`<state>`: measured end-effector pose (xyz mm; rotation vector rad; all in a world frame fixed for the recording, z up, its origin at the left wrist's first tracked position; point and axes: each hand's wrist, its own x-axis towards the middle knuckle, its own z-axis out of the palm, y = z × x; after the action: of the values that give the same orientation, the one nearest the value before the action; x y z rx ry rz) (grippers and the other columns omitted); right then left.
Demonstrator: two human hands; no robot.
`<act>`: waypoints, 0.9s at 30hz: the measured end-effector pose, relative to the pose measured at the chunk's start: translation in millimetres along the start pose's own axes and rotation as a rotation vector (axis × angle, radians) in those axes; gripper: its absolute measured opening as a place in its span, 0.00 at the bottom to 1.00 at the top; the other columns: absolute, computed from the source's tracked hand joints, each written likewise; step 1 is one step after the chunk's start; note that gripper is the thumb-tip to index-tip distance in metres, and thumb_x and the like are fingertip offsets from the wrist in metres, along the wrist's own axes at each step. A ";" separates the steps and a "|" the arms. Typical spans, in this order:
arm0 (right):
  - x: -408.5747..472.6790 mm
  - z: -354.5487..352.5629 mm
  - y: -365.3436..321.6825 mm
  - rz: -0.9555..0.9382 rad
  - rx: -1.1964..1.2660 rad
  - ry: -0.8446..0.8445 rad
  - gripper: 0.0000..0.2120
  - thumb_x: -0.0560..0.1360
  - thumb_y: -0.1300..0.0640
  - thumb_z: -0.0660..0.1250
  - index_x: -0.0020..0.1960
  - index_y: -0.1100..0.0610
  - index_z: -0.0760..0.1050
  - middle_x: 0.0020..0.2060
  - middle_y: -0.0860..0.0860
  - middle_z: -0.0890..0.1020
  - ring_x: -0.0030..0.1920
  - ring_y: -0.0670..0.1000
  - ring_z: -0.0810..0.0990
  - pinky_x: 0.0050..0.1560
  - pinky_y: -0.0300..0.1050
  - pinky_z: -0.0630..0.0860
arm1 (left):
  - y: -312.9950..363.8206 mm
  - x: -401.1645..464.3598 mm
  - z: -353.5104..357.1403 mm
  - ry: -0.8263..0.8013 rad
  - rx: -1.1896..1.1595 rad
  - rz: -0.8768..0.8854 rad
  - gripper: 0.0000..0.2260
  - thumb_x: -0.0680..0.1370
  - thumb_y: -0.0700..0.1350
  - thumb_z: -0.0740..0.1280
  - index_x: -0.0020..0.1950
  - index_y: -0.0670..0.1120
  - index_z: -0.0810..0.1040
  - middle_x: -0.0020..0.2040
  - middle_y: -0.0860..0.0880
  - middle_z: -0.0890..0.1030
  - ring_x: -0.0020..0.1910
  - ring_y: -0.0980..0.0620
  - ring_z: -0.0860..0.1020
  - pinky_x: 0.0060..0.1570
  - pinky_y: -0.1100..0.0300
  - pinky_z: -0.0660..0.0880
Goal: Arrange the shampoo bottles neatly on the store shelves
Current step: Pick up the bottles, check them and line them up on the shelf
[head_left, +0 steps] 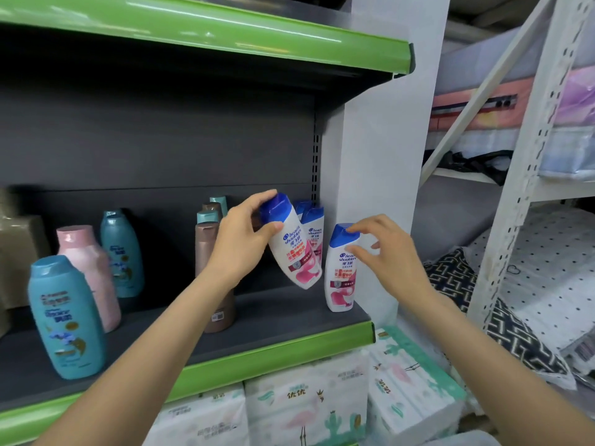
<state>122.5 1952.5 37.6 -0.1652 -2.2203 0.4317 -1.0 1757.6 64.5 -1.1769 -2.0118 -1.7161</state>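
Head view, one frame. Centre: left hand (pixel 242 237) grips a white, blue-capped bottle (pixel 294 249), tilted, lifted clear of the shelf (pixel 283 312); label reads "head & shoulders", with Chinese text over a pink and red lower band. Right of centre: a second bottle (pixel 341 272) of the same brand stands upright on the shelf's right end, by the white side panel (pixel 380 162). Right hand (pixel 388 252) has fingers spread and loosely bent, fingertips at that bottle's cap and shoulder; not closed round it. More blue-capped bottles (pixel 314 226) stand behind. Left of frame: teal bottles (pixel 66 317), a pink one (pixel 88 272), a brown one (pixel 209 275); their lettering too blurred to read. Bottom: tissue packs (pixel 306 410) with flamingo print.
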 end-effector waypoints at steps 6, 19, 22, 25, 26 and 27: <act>27.4 0.7 18.0 0.084 -0.028 -0.105 0.17 0.75 0.58 0.67 0.64 0.53 0.73 0.61 0.52 0.74 0.61 0.52 0.72 0.60 0.46 0.71 | -13.6 24.5 24.8 -0.076 0.152 0.025 0.18 0.74 0.37 0.70 0.62 0.44 0.72 0.60 0.49 0.78 0.58 0.52 0.76 0.56 0.63 0.72; 40.5 15.2 29.6 0.040 0.038 -0.147 0.09 0.74 0.60 0.68 0.55 0.56 0.79 0.52 0.51 0.79 0.52 0.49 0.75 0.56 0.44 0.72 | -54.3 71.5 74.9 -0.327 0.094 -0.079 0.11 0.75 0.37 0.69 0.54 0.49 0.76 0.60 0.47 0.78 0.59 0.48 0.77 0.58 0.47 0.76; 41.4 14.0 32.4 0.036 0.018 -0.169 0.09 0.74 0.60 0.68 0.55 0.57 0.78 0.52 0.52 0.78 0.53 0.51 0.75 0.55 0.44 0.72 | -55.2 73.5 82.7 -0.356 0.056 -0.090 0.11 0.75 0.37 0.68 0.55 0.48 0.76 0.60 0.48 0.78 0.59 0.49 0.77 0.57 0.47 0.77; 41.4 12.8 33.6 0.033 0.016 -0.172 0.09 0.74 0.60 0.68 0.55 0.57 0.78 0.53 0.52 0.78 0.54 0.52 0.75 0.56 0.45 0.72 | -55.8 76.3 89.4 -0.332 0.010 -0.124 0.11 0.74 0.36 0.69 0.54 0.47 0.77 0.59 0.49 0.78 0.58 0.49 0.77 0.56 0.47 0.77; 41.4 12.7 33.7 0.033 0.015 -0.175 0.09 0.74 0.60 0.68 0.55 0.57 0.78 0.53 0.53 0.78 0.54 0.52 0.75 0.56 0.46 0.72 | -55.8 77.2 91.6 -0.327 0.006 -0.126 0.11 0.74 0.36 0.69 0.54 0.46 0.77 0.58 0.50 0.78 0.59 0.50 0.76 0.57 0.48 0.77; 41.3 12.6 33.6 0.034 0.015 -0.179 0.10 0.74 0.61 0.68 0.55 0.57 0.78 0.54 0.53 0.78 0.54 0.52 0.75 0.56 0.47 0.72 | -55.7 77.6 93.7 -0.331 0.008 -0.118 0.11 0.74 0.35 0.69 0.55 0.45 0.78 0.56 0.51 0.78 0.59 0.50 0.76 0.58 0.48 0.76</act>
<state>85.6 1991.5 48.2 -0.1620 -2.3913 0.4989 -61.5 1875.9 48.9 -1.4469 -2.3158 -1.6524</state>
